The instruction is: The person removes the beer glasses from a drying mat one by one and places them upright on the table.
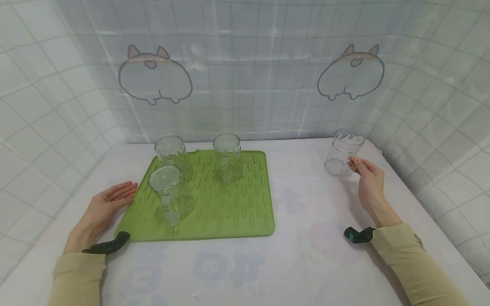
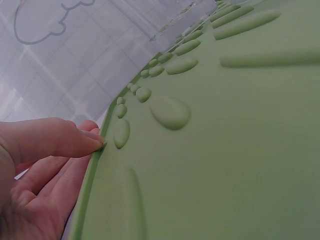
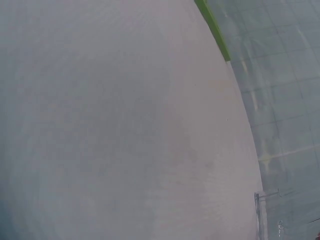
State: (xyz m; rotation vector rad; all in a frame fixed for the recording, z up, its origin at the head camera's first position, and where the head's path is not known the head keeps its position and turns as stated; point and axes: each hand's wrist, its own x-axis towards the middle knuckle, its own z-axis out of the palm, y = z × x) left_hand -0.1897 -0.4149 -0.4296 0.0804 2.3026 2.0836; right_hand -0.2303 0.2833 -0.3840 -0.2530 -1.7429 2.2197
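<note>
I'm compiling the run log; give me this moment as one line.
Left hand: touching green mat, left edge | Right hand: pinching glass mug, right of mat | On mat: three other glass mugs

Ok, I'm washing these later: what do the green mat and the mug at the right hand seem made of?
Green mat: matte, probably silicone or soft plastic, given its moulded-looking bumps.
Mug: shiny, likely glass, being see-through with glints; clear plastic is possible.

White bench with faint prints. A green mat lies left; a glass mug stands back right.
</note>
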